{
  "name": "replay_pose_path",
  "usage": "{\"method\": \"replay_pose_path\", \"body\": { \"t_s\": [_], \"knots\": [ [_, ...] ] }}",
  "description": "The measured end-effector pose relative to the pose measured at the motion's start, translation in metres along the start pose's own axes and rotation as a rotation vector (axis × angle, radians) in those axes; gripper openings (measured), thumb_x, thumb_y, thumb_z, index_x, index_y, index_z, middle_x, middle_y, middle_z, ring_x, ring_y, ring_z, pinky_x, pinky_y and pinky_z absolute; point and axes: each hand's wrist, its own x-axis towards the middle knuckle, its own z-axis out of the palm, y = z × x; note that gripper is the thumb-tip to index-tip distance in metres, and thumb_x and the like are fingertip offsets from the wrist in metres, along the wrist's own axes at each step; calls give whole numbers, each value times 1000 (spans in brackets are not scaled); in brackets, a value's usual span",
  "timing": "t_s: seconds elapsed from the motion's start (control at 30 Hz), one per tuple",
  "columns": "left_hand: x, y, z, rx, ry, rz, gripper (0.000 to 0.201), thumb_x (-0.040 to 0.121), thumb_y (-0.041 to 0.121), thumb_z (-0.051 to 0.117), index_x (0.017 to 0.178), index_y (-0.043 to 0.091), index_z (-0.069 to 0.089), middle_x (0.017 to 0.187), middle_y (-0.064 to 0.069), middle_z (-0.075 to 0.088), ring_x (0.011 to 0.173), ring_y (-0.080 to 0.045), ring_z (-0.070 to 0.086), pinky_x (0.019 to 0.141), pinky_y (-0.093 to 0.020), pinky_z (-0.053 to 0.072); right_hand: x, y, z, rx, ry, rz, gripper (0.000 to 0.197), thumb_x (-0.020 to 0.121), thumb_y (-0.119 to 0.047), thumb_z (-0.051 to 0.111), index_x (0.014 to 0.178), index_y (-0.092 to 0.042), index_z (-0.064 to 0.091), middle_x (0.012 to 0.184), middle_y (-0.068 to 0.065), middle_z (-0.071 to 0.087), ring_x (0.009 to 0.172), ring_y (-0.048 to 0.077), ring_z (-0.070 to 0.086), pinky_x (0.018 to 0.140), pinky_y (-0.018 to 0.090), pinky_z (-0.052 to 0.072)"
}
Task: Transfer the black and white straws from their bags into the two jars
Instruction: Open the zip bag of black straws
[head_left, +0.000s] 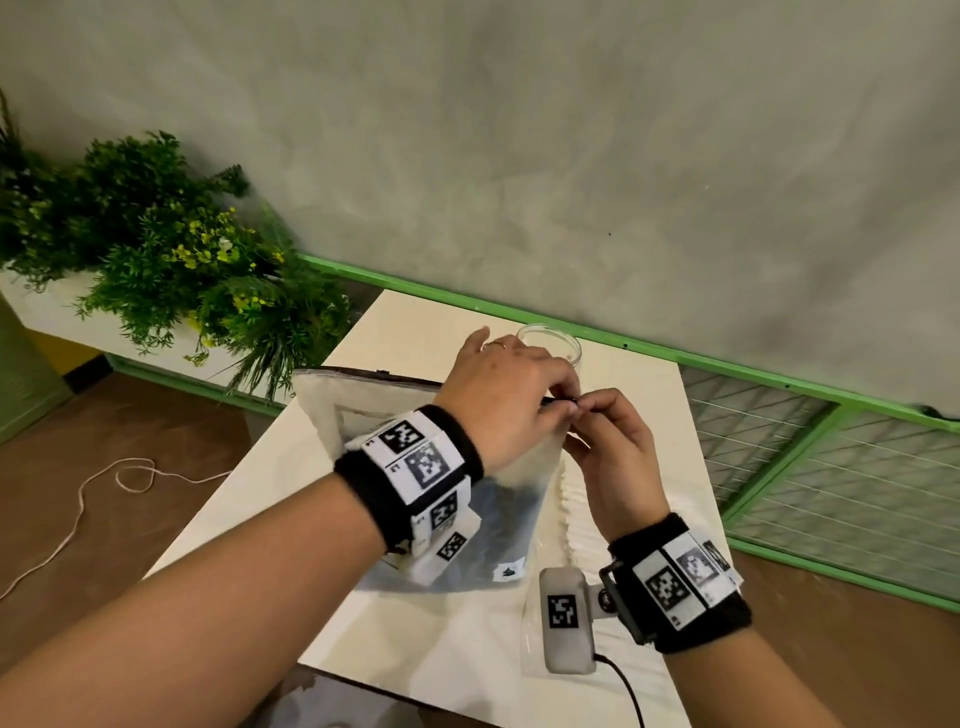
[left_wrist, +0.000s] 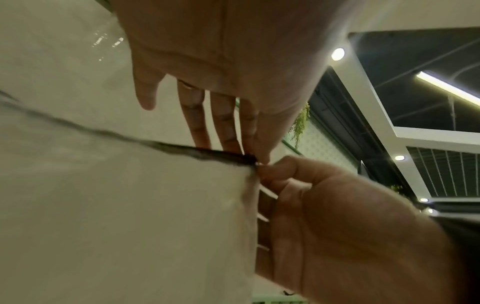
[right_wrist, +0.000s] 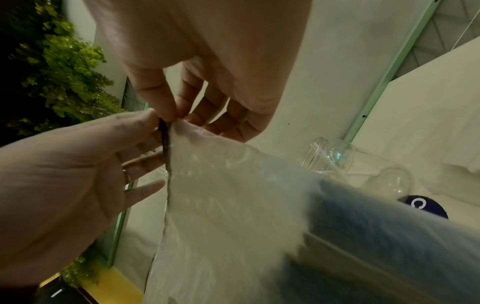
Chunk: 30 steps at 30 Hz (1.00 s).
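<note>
Left hand (head_left: 511, 395) and right hand (head_left: 613, 452) both pinch the dark zip strip at the top corner of a translucent plastic bag (head_left: 452, 499), fingertips meeting, bag lifted above the white table (head_left: 415, 639). Dark contents sit low in the bag. Clear glass jar (head_left: 558, 345) stands just behind the hands, near the table's far edge. White straws (head_left: 574, 514) lie beside the bag, towards the right edge.

A bag (head_left: 395, 415) is held up over the middle of the bench (head_left: 415, 623), with both hands (head_left: 561, 410) meeting at its upper right corner. A jar (head_left: 550, 343) stands just behind the hands near the bench's far edge. A second bag (head_left: 582, 525) lies on the bench to the right, and plants (head_left: 171, 249) sit off to the left beyond it.
</note>
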Motion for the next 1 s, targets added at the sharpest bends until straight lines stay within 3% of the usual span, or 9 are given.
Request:
{"method": "replay_pose_path", "body": {
  "t_s": [0.2, 0.33, 0.53, 0.67, 0.87, 1.0],
  "knots": [
    [3, -4, 8, 29, 26, 14, 20, 94, 44, 45, 106, 34, 58, 112, 14, 62, 114, -13, 46, 109, -38, 20, -1, -1, 3, -42, 0, -21, 27, 90, 11, 42, 75, -9, 52, 72, 6, 53, 65, 16, 50, 58, 24, 43],
    [-9, -26, 3, 45, 45, -13, 18, 95, 40, 44, 104, 32, 58, 111, 14, 60, 111, -14, 46, 107, -38, 22, 0, -1, 6, -58, 31, -42, 26, 91, 9, 43, 76, -11, 52, 65, -6, 52, 61, 9, 48, 56, 19, 41],
    [-51, -109, -21, 115, 109, -239, 11, 90, 26, 56, 94, 19, 64, 95, -4, 61, 90, -29, 52, 80, -42, 43, 7, 0, -4, -27, 120, -75, 31, 91, 9, 40, 76, -15, 52, 64, -10, 53, 61, 6, 47, 61, 19, 44],
    [-74, -143, -31, 95, 115, -344, 11, 91, 18, 56, 96, 14, 64, 95, -9, 54, 92, -32, 47, 83, -43, 38, 9, -1, -2, -43, 94, -96, 32, 91, 9, 39, 76, -15, 52, 65, -10, 52, 63, 7, 47, 62, 18, 44],
    [-88, -155, -36, 82, 153, -379, 12, 92, 16, 56, 99, 10, 63, 99, -10, 54, 95, -33, 47, 84, -40, 35, 11, 1, 0, 8, 98, -80, 33, 90, 9, 41, 73, -17, 53, 65, -7, 53, 61, 8, 48, 59, 18, 44],
    [-91, -156, -40, 97, 88, -434, 13, 92, 19, 54, 102, 13, 60, 102, -9, 52, 98, -33, 47, 86, -42, 37, 12, 0, 1, 1, 72, -72, 33, 91, 9, 41, 73, -17, 53, 66, -6, 52, 62, 8, 48, 58, 17, 45]
  ]
}}
